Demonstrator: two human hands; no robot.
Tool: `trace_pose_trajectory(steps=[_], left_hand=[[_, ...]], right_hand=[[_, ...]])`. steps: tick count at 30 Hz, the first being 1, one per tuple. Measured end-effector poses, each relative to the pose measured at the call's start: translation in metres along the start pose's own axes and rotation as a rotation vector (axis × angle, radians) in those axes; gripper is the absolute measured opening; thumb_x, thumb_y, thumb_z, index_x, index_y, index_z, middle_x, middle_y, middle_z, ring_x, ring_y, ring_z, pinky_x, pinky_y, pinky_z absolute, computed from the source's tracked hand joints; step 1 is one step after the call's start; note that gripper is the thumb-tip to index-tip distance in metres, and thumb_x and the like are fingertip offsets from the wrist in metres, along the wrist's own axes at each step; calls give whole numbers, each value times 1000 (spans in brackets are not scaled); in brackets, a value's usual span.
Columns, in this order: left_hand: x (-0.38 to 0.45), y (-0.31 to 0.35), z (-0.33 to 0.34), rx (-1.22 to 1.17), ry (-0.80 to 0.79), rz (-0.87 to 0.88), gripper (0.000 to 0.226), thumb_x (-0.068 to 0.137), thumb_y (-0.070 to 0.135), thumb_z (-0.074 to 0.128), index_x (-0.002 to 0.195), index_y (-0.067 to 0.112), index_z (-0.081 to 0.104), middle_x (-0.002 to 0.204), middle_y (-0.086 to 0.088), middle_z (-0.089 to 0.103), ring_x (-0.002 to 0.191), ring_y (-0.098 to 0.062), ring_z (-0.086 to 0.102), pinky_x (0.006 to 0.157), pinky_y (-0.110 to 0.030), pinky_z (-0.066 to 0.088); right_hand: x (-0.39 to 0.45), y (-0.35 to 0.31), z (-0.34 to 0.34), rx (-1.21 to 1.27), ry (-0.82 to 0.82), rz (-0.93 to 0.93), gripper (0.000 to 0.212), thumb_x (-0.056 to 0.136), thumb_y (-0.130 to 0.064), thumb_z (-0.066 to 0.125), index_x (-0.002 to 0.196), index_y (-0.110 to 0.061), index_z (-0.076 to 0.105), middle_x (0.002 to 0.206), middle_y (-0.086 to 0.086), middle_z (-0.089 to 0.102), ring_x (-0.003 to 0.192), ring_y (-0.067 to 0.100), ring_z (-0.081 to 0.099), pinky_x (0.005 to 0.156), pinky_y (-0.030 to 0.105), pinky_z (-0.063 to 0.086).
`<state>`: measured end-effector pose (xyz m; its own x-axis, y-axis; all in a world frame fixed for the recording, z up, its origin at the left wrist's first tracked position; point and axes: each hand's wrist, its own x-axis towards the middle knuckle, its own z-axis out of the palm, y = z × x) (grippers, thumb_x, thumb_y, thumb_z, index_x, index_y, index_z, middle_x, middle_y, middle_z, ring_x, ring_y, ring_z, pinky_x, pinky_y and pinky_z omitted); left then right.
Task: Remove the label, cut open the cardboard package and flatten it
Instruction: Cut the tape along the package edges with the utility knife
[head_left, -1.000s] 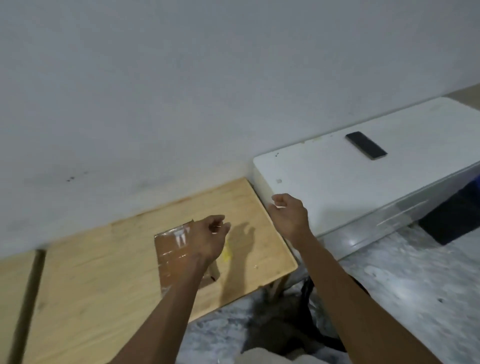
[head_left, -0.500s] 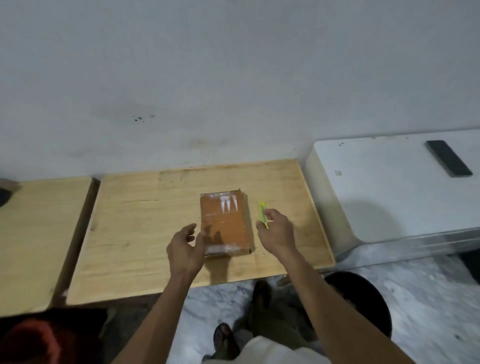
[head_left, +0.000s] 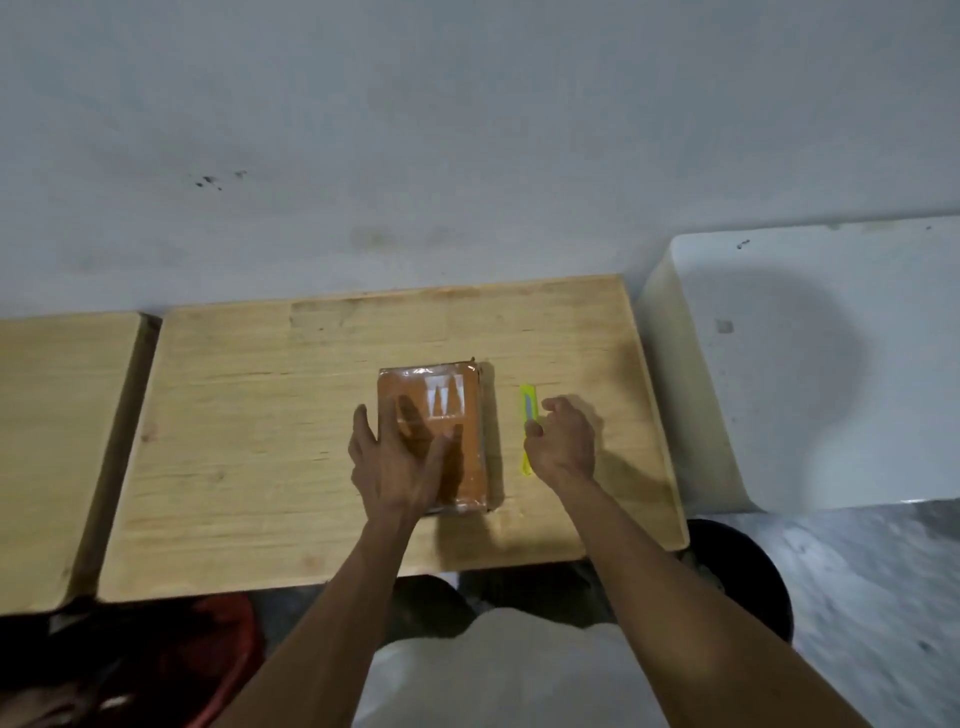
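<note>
A brown cardboard package (head_left: 457, 415) wrapped in clear tape lies flat in the middle of the wooden table (head_left: 249, 426). A white label patch (head_left: 444, 400) sits on its top near the far edge. My left hand (head_left: 397, 467) lies palm down on the package's near left part with fingers spread, holding it in place. A thin yellow cutter (head_left: 527, 402) is just right of the package, pointing away from me. My right hand (head_left: 563, 441) grips the cutter's middle, with the thumb on it and the fingers curled.
A second wooden table (head_left: 57, 441) stands to the left across a narrow gap. A white cabinet top (head_left: 831, 364) adjoins on the right. A wall runs right behind the tables. Below the front edge are a black round bin (head_left: 753, 577) and a red object (head_left: 208, 660).
The view has turned left and down onto the table. My left hand moved from beside the package onto its top. My right hand took hold of the yellow cutter beside the package.
</note>
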<state>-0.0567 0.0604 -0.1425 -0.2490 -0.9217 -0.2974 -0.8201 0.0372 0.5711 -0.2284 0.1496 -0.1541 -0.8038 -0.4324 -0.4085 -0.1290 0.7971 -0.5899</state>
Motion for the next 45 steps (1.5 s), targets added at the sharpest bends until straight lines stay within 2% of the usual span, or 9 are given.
trace_pose_trajectory(steps=[7, 14, 19, 22, 26, 30, 34, 39, 45], left_hand=[[-5, 8, 26, 77, -41, -128, 122, 61, 85, 65, 155, 39, 3, 166, -6, -3, 150, -38, 12, 116, -65, 19], [-1, 4, 36, 125, 21, -124, 121, 58, 91, 59, 155, 34, 13, 165, -9, 8, 147, -37, 19, 115, -64, 20], [-3, 3, 40, 168, 43, -139, 126, 55, 96, 55, 156, 33, 12, 165, -12, 9, 148, -37, 19, 115, -66, 17], [-4, 3, 43, 164, 50, -134, 125, 56, 94, 55, 156, 32, 13, 165, -12, 8, 148, -37, 17, 115, -68, 16], [-3, 3, 46, 174, 70, -112, 120, 59, 93, 55, 156, 32, 16, 165, -13, 7, 149, -36, 16, 115, -66, 15], [-4, 2, 49, 205, 77, -111, 116, 62, 91, 56, 155, 33, 18, 165, -12, 7, 148, -37, 18, 115, -66, 16], [-4, 1, 50, 212, 84, -117, 116, 63, 91, 56, 155, 33, 18, 165, -13, 8, 148, -38, 19, 115, -66, 16], [-5, 2, 52, 199, 87, -115, 116, 62, 91, 54, 156, 33, 17, 165, -14, 9, 147, -39, 19, 115, -66, 18], [-8, 5, 51, 187, 87, -123, 118, 61, 96, 45, 156, 33, 18, 165, -13, 9, 147, -38, 20, 114, -64, 21]], right_hand=[[10, 15, 21, -109, -29, 35, 38, 90, -22, 66, 126, -19, 55, 122, 10, 60, 111, 31, 59, 82, 41, 53], [12, 19, 30, -134, -47, 66, 35, 90, -18, 66, 124, -17, 56, 116, 10, 62, 106, 31, 61, 74, 29, 40], [20, 22, 32, -87, -133, 39, 32, 86, -11, 65, 118, -11, 61, 113, 11, 63, 102, 29, 63, 79, 26, 46], [25, 21, 21, 80, -183, 95, 30, 91, -9, 58, 121, -12, 56, 106, 6, 66, 91, 22, 62, 76, 25, 45], [35, 3, -3, 511, -330, 179, 33, 95, -10, 58, 126, -12, 50, 103, 7, 67, 75, 15, 63, 71, 36, 51], [39, -13, -22, 802, -510, 77, 28, 100, -2, 50, 127, -9, 52, 110, 8, 65, 85, 21, 68, 80, 39, 57], [44, -27, -30, 692, -506, -98, 30, 101, -1, 47, 130, -5, 53, 106, 12, 68, 72, 18, 64, 74, 33, 56], [47, -33, -29, 525, -497, -218, 21, 101, -5, 48, 107, -21, 61, 86, 6, 67, 58, 18, 53, 61, 35, 48], [54, -37, -24, 338, -525, -313, 15, 99, -15, 56, 112, -16, 64, 73, 5, 64, 49, 14, 52, 50, 33, 51]])
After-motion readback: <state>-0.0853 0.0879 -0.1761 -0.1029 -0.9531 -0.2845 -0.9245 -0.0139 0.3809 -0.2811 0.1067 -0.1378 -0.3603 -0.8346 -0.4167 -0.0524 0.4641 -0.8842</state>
